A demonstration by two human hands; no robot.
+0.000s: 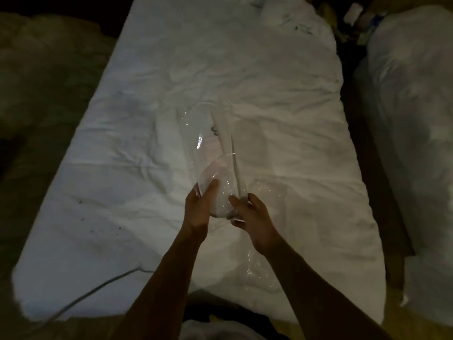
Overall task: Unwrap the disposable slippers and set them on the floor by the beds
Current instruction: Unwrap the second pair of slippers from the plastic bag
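A pair of white disposable slippers in a clear plastic wrapper [208, 148] is held over the middle of a white bed [269, 94], its far end pointing away from me. My left hand [199, 207] grips the near left corner of the pack. My right hand [250, 214] pinches the near right edge of the plastic. A small dark logo shows on the slipper through the wrapper. More crumpled clear plastic [257, 268] lies on the bed under my right forearm.
The room is dim. A second white bed [411, 119] stands to the right, with a dark gap of floor [353, 133] between them. A thin cable [98, 288] crosses the near left corner of the bed. Brownish fabric [44, 94] lies to the left.
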